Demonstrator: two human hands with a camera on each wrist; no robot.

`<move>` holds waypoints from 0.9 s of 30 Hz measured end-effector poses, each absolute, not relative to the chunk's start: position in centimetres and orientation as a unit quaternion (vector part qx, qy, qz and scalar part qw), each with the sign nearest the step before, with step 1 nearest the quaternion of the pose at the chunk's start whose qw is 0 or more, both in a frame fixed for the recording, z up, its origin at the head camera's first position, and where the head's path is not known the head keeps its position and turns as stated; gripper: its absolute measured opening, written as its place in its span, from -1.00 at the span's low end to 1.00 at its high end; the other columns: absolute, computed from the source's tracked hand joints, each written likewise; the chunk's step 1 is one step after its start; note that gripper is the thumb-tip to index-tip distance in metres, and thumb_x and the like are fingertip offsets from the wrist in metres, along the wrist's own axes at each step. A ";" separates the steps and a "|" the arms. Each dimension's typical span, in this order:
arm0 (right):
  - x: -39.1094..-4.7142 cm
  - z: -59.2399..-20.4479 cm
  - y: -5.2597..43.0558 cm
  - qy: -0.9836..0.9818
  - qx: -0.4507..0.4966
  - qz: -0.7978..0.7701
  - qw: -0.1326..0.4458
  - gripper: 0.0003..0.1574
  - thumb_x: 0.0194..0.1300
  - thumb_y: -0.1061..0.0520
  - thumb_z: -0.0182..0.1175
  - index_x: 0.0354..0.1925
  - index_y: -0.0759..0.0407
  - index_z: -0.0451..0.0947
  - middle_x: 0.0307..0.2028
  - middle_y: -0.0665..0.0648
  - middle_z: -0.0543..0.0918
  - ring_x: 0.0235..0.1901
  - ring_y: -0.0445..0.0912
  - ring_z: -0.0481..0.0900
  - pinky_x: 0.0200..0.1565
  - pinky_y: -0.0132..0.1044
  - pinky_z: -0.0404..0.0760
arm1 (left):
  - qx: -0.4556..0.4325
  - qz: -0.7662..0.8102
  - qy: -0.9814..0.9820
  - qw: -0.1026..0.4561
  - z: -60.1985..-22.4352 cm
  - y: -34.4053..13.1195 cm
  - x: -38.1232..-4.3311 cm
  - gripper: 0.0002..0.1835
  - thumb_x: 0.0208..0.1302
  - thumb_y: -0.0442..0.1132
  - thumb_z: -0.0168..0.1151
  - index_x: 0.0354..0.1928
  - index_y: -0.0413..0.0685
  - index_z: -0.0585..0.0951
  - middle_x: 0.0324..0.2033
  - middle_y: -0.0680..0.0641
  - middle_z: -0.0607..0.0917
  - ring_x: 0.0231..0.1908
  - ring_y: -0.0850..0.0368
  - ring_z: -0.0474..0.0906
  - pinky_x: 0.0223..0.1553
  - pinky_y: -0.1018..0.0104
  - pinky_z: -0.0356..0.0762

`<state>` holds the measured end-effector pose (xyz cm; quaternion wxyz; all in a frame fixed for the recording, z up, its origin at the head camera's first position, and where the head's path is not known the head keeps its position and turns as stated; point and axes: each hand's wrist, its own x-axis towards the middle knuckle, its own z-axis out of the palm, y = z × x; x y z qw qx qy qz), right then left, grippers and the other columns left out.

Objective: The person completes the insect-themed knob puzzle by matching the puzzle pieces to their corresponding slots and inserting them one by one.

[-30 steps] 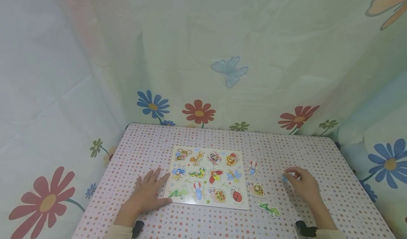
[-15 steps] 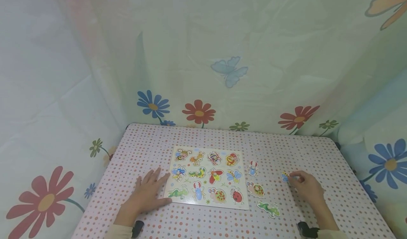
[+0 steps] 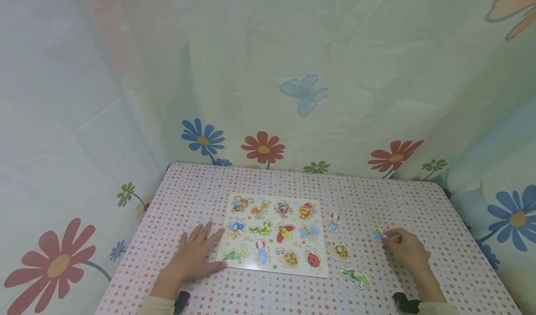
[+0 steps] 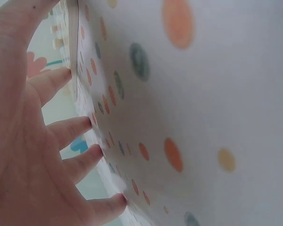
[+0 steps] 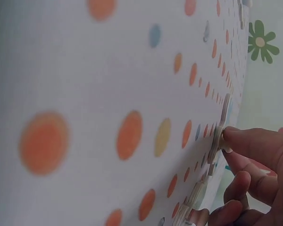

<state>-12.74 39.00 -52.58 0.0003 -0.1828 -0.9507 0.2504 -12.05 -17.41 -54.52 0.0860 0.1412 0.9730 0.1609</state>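
Note:
In the head view my left hand (image 3: 193, 255) lies with fingers spread at the left edge of the insect puzzle board (image 3: 251, 263). Its fingertips (image 4: 114, 201) touch the dotted tablecloth in the left wrist view. To the right of the board, my right hand (image 3: 408, 250) pinches the small knob of a puzzle piece (image 3: 376, 234) with blue wings and a yellow striped body. The right wrist view shows thumb and finger at that knob (image 5: 222, 140), the piece seen edge-on near the cloth. Whether it touches the cloth I cannot tell.
Between board and right hand lie a stag beetle piece (image 3: 333, 223), a snail piece (image 3: 337, 251) and a green grasshopper piece (image 3: 354, 277). Edges of further flat pieces (image 5: 193, 197) show below the right fingers. A flowered curtain (image 3: 234, 96) stands behind the table.
The right hand has shifted slightly right and toward the person, leaving more of the winged piece uncovered. The left hand and the board stay put. The head view has shifted very slightly.

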 end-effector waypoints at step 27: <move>-12.6 -52.0 36.6 -0.957 -0.132 0.257 0.005 -0.50 0.38 0.07 0.22 0.03 0.52 0.50 -0.49 0.12 0.48 -0.51 -0.01 0.40 -0.38 -0.05 0.34 | 0.141 0.163 0.973 0.081 -54.7 -17.3 -12.1 0.03 0.01 0.51 0.26 0.52 0.28 0.28 0.55 -0.15 0.07 0.49 -0.29 -0.07 0.35 -0.48 -0.24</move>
